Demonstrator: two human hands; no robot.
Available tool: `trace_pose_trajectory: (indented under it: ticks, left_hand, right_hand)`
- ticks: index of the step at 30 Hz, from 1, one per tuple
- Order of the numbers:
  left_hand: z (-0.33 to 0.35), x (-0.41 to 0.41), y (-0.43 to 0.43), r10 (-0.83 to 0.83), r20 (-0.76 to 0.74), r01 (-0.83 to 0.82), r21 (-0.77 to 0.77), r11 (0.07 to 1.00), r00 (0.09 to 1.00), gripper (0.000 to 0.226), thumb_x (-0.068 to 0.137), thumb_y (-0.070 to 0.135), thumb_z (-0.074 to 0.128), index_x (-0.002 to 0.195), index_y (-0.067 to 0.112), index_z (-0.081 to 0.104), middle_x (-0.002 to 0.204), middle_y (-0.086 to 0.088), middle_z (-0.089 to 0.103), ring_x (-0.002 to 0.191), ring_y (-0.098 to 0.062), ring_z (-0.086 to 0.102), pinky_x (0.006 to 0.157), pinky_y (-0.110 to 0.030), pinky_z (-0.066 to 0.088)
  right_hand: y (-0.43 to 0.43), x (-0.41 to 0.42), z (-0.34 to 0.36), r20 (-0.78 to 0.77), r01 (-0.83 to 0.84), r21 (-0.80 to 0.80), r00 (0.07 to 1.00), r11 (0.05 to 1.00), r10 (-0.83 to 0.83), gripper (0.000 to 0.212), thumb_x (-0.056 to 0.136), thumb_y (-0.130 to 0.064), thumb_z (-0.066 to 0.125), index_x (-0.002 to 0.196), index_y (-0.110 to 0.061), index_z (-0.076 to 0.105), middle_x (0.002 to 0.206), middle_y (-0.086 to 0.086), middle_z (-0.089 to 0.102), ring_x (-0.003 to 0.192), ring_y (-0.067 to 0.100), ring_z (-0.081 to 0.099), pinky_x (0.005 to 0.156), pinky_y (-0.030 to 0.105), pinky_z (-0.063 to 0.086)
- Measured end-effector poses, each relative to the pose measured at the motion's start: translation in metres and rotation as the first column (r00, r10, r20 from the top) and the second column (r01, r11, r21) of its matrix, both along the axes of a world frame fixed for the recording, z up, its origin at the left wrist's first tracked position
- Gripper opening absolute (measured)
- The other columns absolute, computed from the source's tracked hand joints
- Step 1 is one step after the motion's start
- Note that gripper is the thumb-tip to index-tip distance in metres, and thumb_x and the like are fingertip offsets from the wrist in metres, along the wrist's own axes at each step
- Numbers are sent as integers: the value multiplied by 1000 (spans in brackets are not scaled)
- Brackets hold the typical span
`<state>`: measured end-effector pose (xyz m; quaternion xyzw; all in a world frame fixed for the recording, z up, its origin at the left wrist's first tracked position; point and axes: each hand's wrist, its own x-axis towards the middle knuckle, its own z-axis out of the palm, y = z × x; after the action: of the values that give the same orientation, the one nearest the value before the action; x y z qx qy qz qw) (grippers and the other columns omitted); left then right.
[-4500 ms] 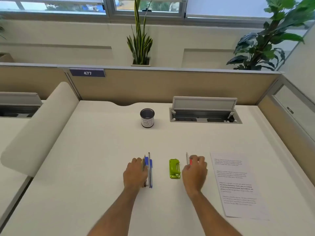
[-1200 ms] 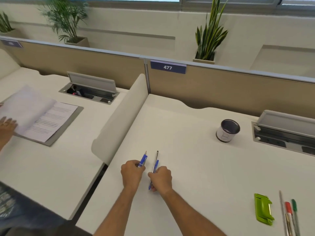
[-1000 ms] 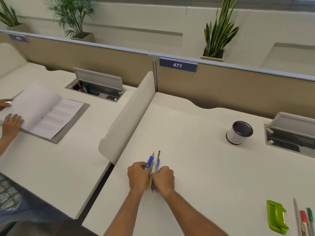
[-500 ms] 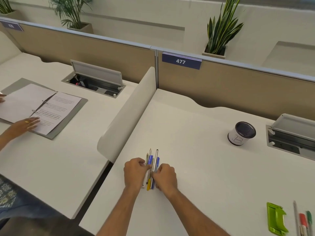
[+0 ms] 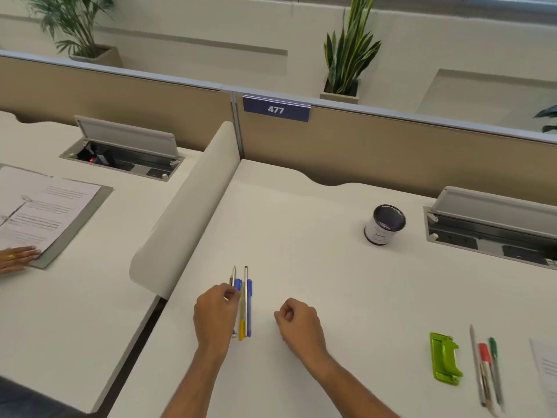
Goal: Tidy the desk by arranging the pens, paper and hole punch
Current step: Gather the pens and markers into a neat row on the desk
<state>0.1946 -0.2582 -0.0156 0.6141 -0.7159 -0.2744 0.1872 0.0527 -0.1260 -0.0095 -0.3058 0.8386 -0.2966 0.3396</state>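
Note:
Several pens (image 5: 245,306) lie side by side in a tight row at the desk's near left, tips pointing away from me. My left hand (image 5: 215,315) rests against the row's left side, thumb and fingertips pinching a thin pen there. My right hand (image 5: 297,322) hovers a little right of the row, fingers curled, holding nothing. A green hole punch (image 5: 444,360) lies at the near right. Just right of it lie three more pens (image 5: 486,369), one with a red cap and one green. A printed paper sheet (image 5: 547,369) shows at the right edge.
A dark pen cup (image 5: 384,224) stands at the back right beside an open cable box (image 5: 494,233). A white curved divider (image 5: 187,212) borders the desk on the left. At the neighbouring desk, another person's hand (image 5: 15,257) rests on an open folder (image 5: 45,212).
My right hand has let go of the pen row and drawn back to the right. The pens now lie together, and my left hand stays on them.

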Motion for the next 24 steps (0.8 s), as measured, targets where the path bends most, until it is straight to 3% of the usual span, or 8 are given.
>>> trace_pose_trajectory:
  ticks: [2, 6, 11, 15, 19, 24]
  left_hand:
    - [5, -16, 13, -74, -13, 74, 10, 997, 997, 7, 92, 22, 84, 87, 18, 82, 81, 4, 79, 70, -17, 72, 67, -35, 63]
    - [15, -59, 57, -241, -127, 251, 71, 965, 962, 11, 92, 27, 86, 88, 17, 84, 82, 8, 82, 75, -8, 74, 77, -35, 64]
    - [17, -115, 134, -352, -312, 437, 263, 860, 882, 14, 89, 31, 87, 77, 29, 81, 70, 13, 79, 61, -10, 76, 71, -40, 67]
    - [15, -155, 198, -462, -379, 585, 340, 737, 802, 13, 88, 29, 85, 76, 28, 83, 74, 15, 81, 58, -12, 77, 69, -42, 68]
    - [15, -191, 254, -539, -376, 654, 350, 670, 753, 13, 87, 20, 81, 76, 26, 84, 71, 12, 80, 56, -13, 76, 68, -44, 67]
    - [16, -239, 317, -672, -278, 727, 225, 649, 686, 8, 92, 26, 80, 88, 21, 86, 81, 4, 83, 71, -12, 76, 77, -39, 64]
  right_hand:
    - [22, -7, 10, -61, -74, 2, 995, 997, 74, 18, 95, -37, 64, 82, -24, 63, 74, -6, 69, 65, 10, 61, 59, 21, 46]
    - [82, -27, 28, -136, -168, 17, 976, 986, 169, 20, 92, -45, 58, 90, -26, 62, 84, -10, 73, 75, 10, 64, 62, 19, 45]
    - [155, -57, 34, -94, 74, -16, 993, 997, -75, 14, 93, -42, 64, 86, -30, 64, 80, -12, 72, 67, 7, 62, 60, 18, 45]
    - [210, -80, 32, -58, 324, -60, 943, 944, -327, 17, 95, -36, 70, 80, -31, 64, 76, -8, 70, 64, 10, 63, 59, 22, 48]
    - [261, -105, 30, -69, 474, -53, 877, 879, -476, 18, 96, -35, 70, 79, -30, 66, 74, -7, 71, 65, 12, 66, 59, 30, 53]
    - [319, -155, 28, -122, 555, -22, 824, 831, -554, 16, 97, -30, 72, 81, -30, 69, 75, -8, 71, 68, 9, 68, 53, 18, 46]
